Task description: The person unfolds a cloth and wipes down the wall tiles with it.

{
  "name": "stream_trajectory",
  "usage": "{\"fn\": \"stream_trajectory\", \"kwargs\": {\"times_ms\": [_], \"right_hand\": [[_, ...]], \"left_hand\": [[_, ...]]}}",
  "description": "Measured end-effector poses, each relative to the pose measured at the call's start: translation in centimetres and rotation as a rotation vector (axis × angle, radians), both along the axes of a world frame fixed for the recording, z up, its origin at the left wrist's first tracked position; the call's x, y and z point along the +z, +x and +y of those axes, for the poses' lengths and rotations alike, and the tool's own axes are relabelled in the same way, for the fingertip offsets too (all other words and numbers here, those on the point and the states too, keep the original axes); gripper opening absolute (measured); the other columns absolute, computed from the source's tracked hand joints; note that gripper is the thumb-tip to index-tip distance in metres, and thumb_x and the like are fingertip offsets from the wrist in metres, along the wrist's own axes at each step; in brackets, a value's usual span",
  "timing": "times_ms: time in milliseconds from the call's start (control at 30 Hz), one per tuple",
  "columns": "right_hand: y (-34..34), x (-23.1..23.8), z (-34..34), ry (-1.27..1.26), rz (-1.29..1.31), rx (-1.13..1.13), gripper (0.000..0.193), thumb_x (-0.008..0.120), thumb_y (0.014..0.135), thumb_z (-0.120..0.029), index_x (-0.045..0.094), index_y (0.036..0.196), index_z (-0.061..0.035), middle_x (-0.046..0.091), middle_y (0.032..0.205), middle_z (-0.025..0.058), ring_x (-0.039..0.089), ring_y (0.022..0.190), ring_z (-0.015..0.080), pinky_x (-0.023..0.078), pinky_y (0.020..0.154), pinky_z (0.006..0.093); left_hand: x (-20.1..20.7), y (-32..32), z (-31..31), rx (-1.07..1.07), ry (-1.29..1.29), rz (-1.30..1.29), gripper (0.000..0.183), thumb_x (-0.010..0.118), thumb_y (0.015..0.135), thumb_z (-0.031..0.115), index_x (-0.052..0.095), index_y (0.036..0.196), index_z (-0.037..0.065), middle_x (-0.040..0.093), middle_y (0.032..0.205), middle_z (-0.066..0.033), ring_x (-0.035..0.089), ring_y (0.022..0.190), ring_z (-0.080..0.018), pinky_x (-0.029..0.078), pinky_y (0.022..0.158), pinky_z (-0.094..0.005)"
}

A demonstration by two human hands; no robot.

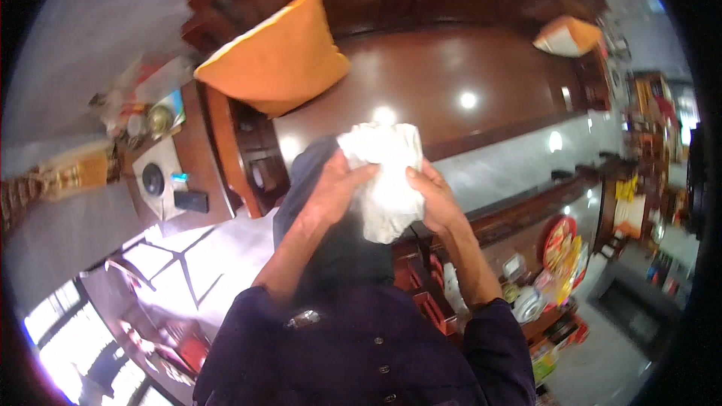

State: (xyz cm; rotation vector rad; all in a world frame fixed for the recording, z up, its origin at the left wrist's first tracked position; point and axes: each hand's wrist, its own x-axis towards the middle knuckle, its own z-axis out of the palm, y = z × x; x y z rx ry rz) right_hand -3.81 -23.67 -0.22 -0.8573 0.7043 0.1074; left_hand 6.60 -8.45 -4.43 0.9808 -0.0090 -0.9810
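A person in a dark purple buttoned top [346, 346] holds a crumpled white cloth [392, 188] out in front of the body, above dark grey trousers [346, 252]. The left hand [337, 186] grips the cloth's left side, thumb laid over it; the right hand [435, 195] pinches its right edge, thumb on top. I can't tell how the fingers behind are curled. Beyond the cloth stretches a glossy reddish-brown wooden bench [414, 75], with a plump orange cushion [282, 60] towards its left end and an orange-and-white cushion [568, 36] at its right.
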Motion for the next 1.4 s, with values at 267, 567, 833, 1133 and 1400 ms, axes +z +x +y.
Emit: {"fn": "stream_trajectory", "kwargs": {"times_ms": [267, 567, 833, 1133, 1400], "right_hand": [[10.8, 16.1, -3.8, 0.012, 0.109, 0.209, 0.052, 0.060, 0.095, -0.014, 0.044, 0.144, -0.0043, 0.060, 0.128, 0.0059, 0.060, 0.110, 0.0148, 0.050, 0.093, 0.0320], [17.7, 25.4, -5.6, -0.064, -0.009, 0.217, 0.043, 0.060, 0.097, -0.015, 0.052, 0.137, -0.0031, 0.065, 0.118, 0.0051, 0.062, 0.099, 0.0107, 0.051, 0.085, 0.0271], [22.4, 32.4, -8.2, -0.059, 0.010, 0.313, 0.031, 0.054, 0.100, -0.024, 0.061, 0.121, -0.0019, 0.068, 0.103, 0.0044, 0.062, 0.087, 0.0102, 0.051, 0.076, 0.0271], [27.0, 37.7, -7.9, -0.297, -0.084, 0.448, 0.032, 0.051, 0.102, -0.024, 0.057, 0.120, 0.0014, 0.061, 0.103, 0.0045, 0.055, 0.094, 0.0112, 0.046, 0.079, 0.0270], [30.8, 39.7, -5.4, -0.505, -0.581, 0.791, 0.039, 0.059, 0.094, -0.004, 0.052, 0.131, 0.0023, 0.059, 0.108, 0.0038, 0.057, 0.094, 0.0099, 0.048, 0.080, 0.0246]], "left_hand": [[15.3, 9.9, -2.3, -0.355, 0.486, -0.229, 0.046, 0.067, 0.090, 0.027, 0.054, 0.124, -0.002, 0.068, 0.103, -0.0134, 0.064, 0.093, -0.0195, 0.050, 0.084, -0.0358], [27.1, 14.3, -4.6, -0.090, 0.336, -0.013, 0.028, 0.060, 0.095, 0.017, 0.051, 0.116, 0.001, 0.060, 0.092, -0.0059, 0.059, 0.075, -0.0120, 0.051, 0.058, -0.0270], [34.4, 15.5, -7.5, 0.118, 0.272, 0.051, 0.044, 0.060, 0.093, 0.015, 0.048, 0.134, 0.007, 0.059, 0.111, -0.0054, 0.059, 0.093, -0.0149, 0.053, 0.075, -0.0295], [40.5, 16.6, -9.1, 0.559, 0.182, 0.068, 0.036, 0.066, 0.094, 0.027, 0.051, 0.115, 0.002, 0.057, 0.095, -0.0055, 0.057, 0.085, -0.0130, 0.049, 0.075, -0.0286], [44.4, 19.7, -6.6, 0.665, 0.258, -0.326, 0.039, 0.061, 0.097, 0.024, 0.051, 0.125, -0.002, 0.061, 0.106, -0.0061, 0.058, 0.095, -0.0117, 0.050, 0.078, -0.0286]]}}
